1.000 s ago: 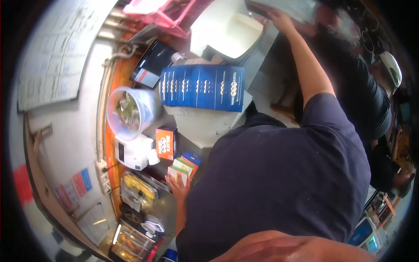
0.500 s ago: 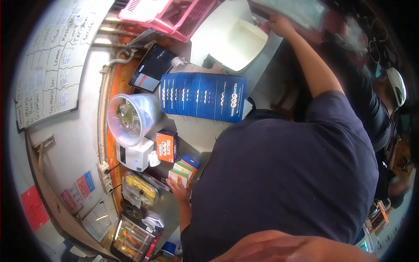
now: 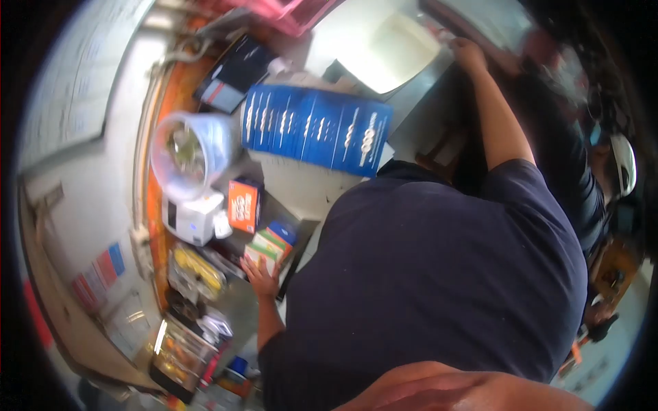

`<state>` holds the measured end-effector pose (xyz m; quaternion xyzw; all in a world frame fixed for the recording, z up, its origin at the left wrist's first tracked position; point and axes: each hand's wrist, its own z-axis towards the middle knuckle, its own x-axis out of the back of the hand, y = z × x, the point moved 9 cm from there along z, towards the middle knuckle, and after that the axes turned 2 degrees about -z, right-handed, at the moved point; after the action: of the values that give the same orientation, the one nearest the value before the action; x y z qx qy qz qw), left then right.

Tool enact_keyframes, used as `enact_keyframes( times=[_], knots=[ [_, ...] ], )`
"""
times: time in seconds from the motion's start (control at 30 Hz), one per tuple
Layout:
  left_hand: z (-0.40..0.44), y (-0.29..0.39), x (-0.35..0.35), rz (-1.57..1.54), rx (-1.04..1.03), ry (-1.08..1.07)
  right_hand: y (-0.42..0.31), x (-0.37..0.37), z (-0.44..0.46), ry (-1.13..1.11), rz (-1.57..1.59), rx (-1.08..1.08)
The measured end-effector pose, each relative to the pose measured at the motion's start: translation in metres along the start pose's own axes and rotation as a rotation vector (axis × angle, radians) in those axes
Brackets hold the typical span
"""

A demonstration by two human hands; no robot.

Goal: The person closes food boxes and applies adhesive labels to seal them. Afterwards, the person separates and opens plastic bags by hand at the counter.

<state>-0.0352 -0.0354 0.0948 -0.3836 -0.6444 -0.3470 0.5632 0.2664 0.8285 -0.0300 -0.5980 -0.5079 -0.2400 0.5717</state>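
My left hand (image 3: 260,276) rests with spread fingers against the end of a row of small boxes (image 3: 262,251) in white, green, orange and blue. An orange box (image 3: 244,205) with white lettering stands just beyond them. My right hand (image 3: 469,55) is stretched out at the top, fingers curled by the side of a large white container (image 3: 394,55); what they hold is too blurred to name. Between my hands, a row of blue printed boxes (image 3: 315,127) lies on a pale surface.
A clear tub (image 3: 185,154) with greenery stands beside a white device (image 3: 195,218). Behind are a dark tablet (image 3: 236,74) and a pink basket (image 3: 295,15). Yellow packs (image 3: 197,271) and a glass-topped case (image 3: 179,359) lie lower left. Another person (image 3: 562,144) is at the right.
The view has shifted, so the counter items sit farther left. My left hand stays against the small boxes. My right hand remains beside the white container.
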Motion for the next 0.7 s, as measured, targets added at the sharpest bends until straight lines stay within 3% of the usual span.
enact_keyframes(
  times=[0.07, 0.2, 0.23, 0.27, 0.33, 0.4, 0.53, 0.57, 0.63, 0.67, 0.7],
  knots=[
    [-0.004, -0.007, -0.007, -0.06, 0.026, 0.063, 0.02, -0.016, 0.034, 0.13, -0.177, 0.069],
    [-0.006, -0.01, -0.002, -0.129, 0.062, 0.122, 0.026, -0.034, 0.024, -0.213, -0.72, 0.087],
    [-0.009, -0.009, 0.001, -0.118, 0.069, 0.164, 0.034, -0.039, 0.014, -0.126, -0.736, 0.083],
    [-0.005, -0.007, 0.006, -0.109, 0.067, 0.225, 0.09, -0.089, 0.074, -0.233, -1.106, 0.365],
    [-0.008, -0.014, -0.001, -0.066, 0.086, 0.221, 0.062, -0.034, 0.033, 0.102, -0.71, 0.335],
    [-0.012, -0.012, -0.002, -0.109, 0.092, 0.228, 0.024, 0.017, -0.032, 0.241, -0.349, 0.075],
    [-0.012, -0.01, 0.004, -0.195, 0.081, 0.206, -0.101, 0.056, -0.194, 0.413, 0.279, 0.174],
    [-0.013, -0.012, 0.006, -0.21, 0.067, 0.201, -0.156, 0.057, -0.253, 0.369, 0.344, 0.248],
    [-0.021, -0.019, 0.001, -0.237, -0.017, 0.22, -0.222, 0.018, -0.34, 0.375, 0.029, 0.688],
    [-0.022, -0.021, -0.002, -0.251, -0.057, 0.236, -0.252, -0.005, -0.388, 0.162, 0.228, 0.61],
    [-0.02, -0.023, 0.008, -0.402, -0.055, 0.303, -0.273, -0.04, -0.431, -0.207, 0.5, 0.416]
  ],
)
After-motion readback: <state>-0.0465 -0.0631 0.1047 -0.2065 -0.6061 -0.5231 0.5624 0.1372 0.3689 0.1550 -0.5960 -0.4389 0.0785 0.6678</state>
